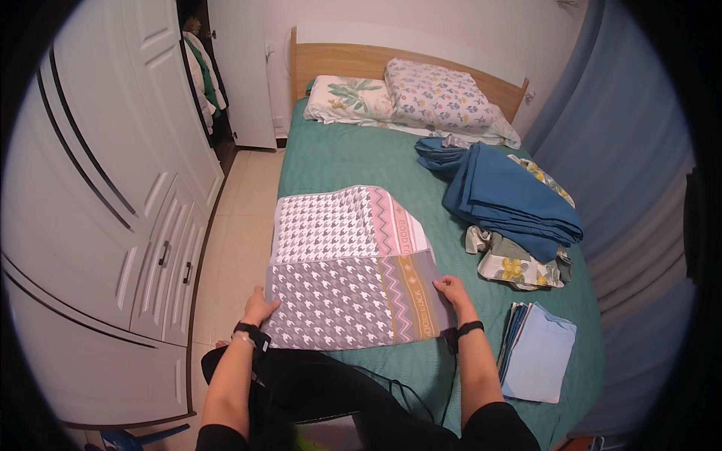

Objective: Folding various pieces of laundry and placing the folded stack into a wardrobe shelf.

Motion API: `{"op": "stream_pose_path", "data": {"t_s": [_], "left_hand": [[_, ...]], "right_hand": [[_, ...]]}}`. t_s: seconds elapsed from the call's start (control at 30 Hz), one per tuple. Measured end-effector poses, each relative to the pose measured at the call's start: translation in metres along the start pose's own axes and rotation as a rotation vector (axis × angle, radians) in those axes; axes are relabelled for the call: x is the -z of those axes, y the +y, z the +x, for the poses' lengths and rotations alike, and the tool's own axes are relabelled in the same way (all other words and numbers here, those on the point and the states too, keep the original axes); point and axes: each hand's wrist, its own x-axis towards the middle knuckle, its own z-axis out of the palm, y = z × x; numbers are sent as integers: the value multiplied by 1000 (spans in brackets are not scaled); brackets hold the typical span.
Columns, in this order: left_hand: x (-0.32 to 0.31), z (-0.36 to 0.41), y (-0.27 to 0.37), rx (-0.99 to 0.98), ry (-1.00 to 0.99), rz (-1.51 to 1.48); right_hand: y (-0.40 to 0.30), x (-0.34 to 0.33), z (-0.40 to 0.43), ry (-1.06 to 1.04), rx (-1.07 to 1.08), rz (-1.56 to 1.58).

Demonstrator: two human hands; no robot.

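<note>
A houndstooth-patterned towel (333,299) lies spread over the front left of the bed, partly folded over. Its nearer half shows a grey face with a zigzag band and woven lettering. The farther half shows a white face with a pink band. My left hand (260,307) holds the towel's left edge, near the side of the bed. On the opposite edge, my right hand (453,292) pinches the plain grey border between thumb and fingers. The fingertips under the cloth are hidden on both sides.
Folded blue fabric (507,197) rests on lemon-print cloth (516,270) at the right. Nearer is a folded light-blue stack (541,355). Pillows (440,93) lean by the headboard (338,56). A wardrobe (113,169) lines the left; a black cable (403,389) trails by my lap.
</note>
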Motion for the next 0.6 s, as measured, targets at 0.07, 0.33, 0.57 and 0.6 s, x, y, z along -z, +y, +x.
{"op": "stream_pose_path", "data": {"t_s": [0.07, 0.33, 0.57, 0.6], "left_hand": [[-5, 9, -11, -13, 7, -71], [14, 29, 5, -88, 85, 36], [-8, 39, 118, -481, -162, 529], [-29, 40, 118, -530, -229, 545]], "right_hand": [[14, 1, 10, 48, 79, -58], [-4, -1, 37, 21, 84, -416], [-87, 1, 161, 32, 303, -463], [-84, -6, 184, 46, 307, -465]]}}
